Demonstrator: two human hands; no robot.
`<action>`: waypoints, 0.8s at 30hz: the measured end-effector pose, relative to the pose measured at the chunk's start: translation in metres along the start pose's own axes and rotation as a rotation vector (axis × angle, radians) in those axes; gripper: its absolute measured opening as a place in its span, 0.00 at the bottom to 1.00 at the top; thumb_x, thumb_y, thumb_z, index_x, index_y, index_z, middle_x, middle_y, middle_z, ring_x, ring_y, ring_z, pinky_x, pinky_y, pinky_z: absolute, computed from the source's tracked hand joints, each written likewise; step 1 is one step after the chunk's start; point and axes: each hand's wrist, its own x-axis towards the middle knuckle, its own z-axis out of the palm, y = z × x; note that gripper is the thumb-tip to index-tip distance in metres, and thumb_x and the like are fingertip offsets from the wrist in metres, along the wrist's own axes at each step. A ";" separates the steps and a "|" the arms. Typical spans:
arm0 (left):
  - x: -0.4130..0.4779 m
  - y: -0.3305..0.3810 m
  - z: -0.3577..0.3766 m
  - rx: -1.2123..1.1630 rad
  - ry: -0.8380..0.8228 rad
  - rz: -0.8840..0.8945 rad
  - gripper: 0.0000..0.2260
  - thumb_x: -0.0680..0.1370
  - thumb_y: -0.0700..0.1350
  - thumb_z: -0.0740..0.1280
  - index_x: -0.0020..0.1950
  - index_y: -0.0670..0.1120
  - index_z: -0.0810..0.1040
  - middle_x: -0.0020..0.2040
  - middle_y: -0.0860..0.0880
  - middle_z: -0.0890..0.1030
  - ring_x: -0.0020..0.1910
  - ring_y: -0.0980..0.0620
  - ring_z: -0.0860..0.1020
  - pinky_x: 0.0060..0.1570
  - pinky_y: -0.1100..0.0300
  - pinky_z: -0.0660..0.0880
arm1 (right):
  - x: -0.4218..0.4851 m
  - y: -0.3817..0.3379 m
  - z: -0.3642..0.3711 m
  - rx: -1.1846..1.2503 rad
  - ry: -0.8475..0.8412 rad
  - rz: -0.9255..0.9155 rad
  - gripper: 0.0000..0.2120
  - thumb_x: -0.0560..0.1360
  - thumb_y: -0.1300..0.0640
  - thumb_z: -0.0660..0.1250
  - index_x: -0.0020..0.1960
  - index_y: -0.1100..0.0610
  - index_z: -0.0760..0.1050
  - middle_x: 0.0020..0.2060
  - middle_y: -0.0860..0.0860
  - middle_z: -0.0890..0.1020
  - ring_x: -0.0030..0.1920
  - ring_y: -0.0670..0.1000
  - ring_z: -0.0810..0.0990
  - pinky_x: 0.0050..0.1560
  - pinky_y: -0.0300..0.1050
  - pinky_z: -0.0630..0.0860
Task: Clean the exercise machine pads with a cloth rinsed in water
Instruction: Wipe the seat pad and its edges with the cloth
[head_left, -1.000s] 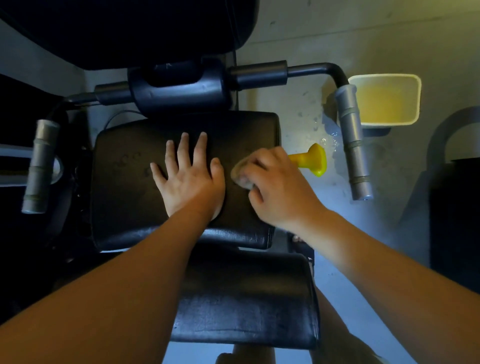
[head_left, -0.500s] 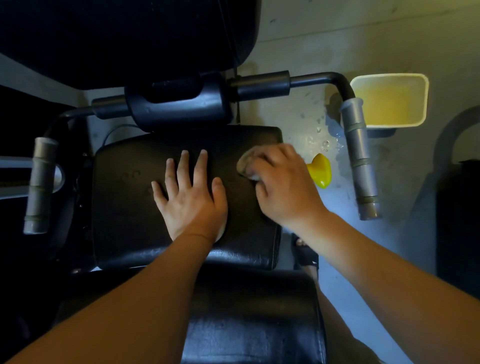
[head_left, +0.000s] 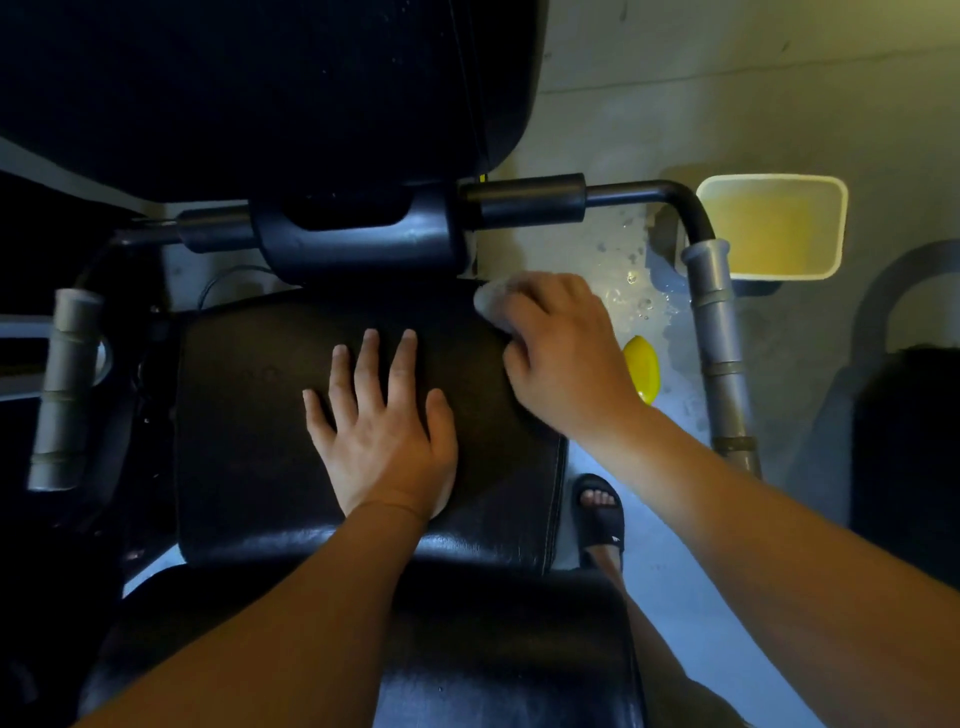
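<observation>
A black padded seat (head_left: 249, 415) of the exercise machine fills the middle of the view. My left hand (head_left: 382, 431) lies flat on it, fingers spread, holding nothing. My right hand (head_left: 561, 358) presses a small pale cloth (head_left: 485, 301) onto the pad's far right corner; most of the cloth is hidden under my fingers. A second black pad (head_left: 509, 660) lies nearer to me, below my forearms. A large dark back pad (head_left: 260, 88) stands at the top.
A pale tub of yellowish water (head_left: 774, 228) sits on the floor at the right, with splashes (head_left: 634, 280) beside it. Grey handles stand at left (head_left: 65, 389) and right (head_left: 719, 343). A yellow knob (head_left: 643, 370) and my sandalled foot (head_left: 600, 512) are right of the seat.
My right hand has slid the cloth from the middle of the seat pad up to its far right corner. My left hand stays flat on the pad.
</observation>
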 end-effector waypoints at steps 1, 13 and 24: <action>0.000 0.000 -0.001 -0.002 0.004 0.000 0.28 0.81 0.60 0.51 0.82 0.60 0.51 0.83 0.51 0.54 0.82 0.46 0.49 0.77 0.36 0.49 | -0.011 -0.003 -0.002 -0.008 -0.012 -0.037 0.12 0.70 0.58 0.64 0.53 0.55 0.79 0.55 0.55 0.79 0.55 0.61 0.75 0.50 0.56 0.73; 0.001 -0.001 0.001 0.032 0.015 -0.004 0.29 0.80 0.60 0.51 0.82 0.59 0.53 0.82 0.51 0.56 0.82 0.45 0.49 0.77 0.36 0.50 | 0.066 0.002 0.007 0.174 -0.221 0.122 0.08 0.80 0.56 0.59 0.44 0.54 0.73 0.40 0.42 0.72 0.46 0.45 0.72 0.47 0.42 0.70; 0.001 -0.001 0.001 0.033 0.021 -0.002 0.29 0.80 0.60 0.53 0.82 0.58 0.56 0.82 0.50 0.58 0.82 0.44 0.51 0.77 0.36 0.51 | 0.076 0.017 -0.003 0.268 -0.318 0.216 0.09 0.81 0.59 0.59 0.46 0.54 0.77 0.41 0.46 0.78 0.41 0.44 0.74 0.38 0.40 0.67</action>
